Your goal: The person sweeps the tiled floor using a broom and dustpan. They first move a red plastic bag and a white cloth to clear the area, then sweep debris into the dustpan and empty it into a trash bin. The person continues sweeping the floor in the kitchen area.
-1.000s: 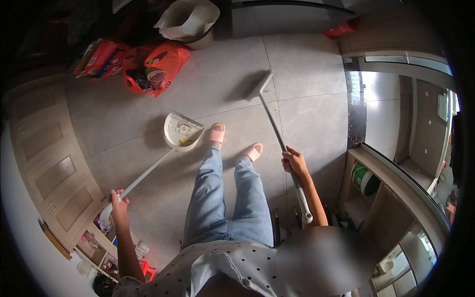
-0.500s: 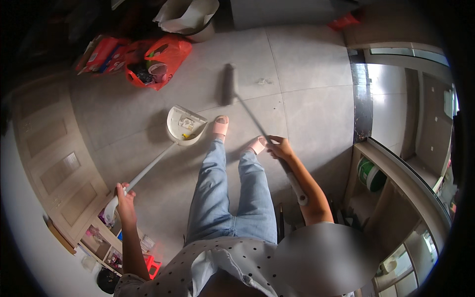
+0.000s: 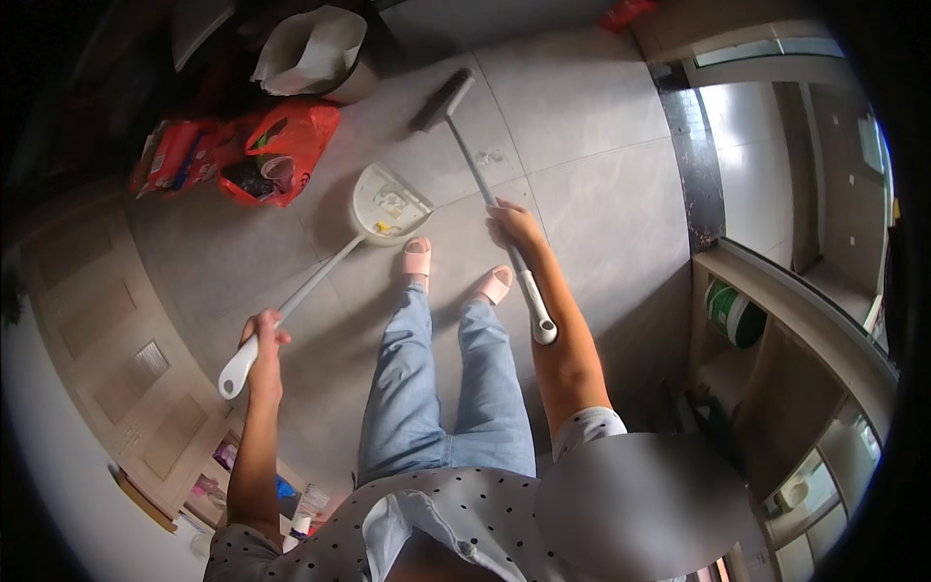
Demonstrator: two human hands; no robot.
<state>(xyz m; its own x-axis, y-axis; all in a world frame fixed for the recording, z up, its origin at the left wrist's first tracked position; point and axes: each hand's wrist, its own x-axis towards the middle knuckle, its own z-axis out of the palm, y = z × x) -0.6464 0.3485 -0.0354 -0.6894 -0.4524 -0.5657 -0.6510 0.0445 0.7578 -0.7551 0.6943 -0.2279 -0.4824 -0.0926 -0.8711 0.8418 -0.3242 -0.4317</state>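
Note:
My left hand (image 3: 264, 351) is closed round the long handle of a white dustpan (image 3: 367, 199), close to its rounded white grip. The pan rests on or just above the floor ahead of my pink slippers, with pale scraps and a small yellow piece inside. In my right hand (image 3: 516, 225) is the grey shaft of a broom (image 3: 482, 177); its white grip end lies along my forearm. The dark-bristled broom head (image 3: 444, 100) is farther off, beyond the dustpan and to its right, apart from it.
A red plastic bag (image 3: 308, 136) of items sits at the far left beside red packages (image 3: 175, 155). Behind it stands a lined bin (image 3: 315, 53). A panelled cabinet (image 3: 107, 339) borders the left, and shelving with a green-and-white tub (image 3: 732, 312) the right. Grey tiles (image 3: 582, 107) cover the floor.
The broom head has moved farther away and turned to a slant. My right hand reaches farther forward. The dustpan has shifted slightly forward and right, with my left hand moving along with its handle.

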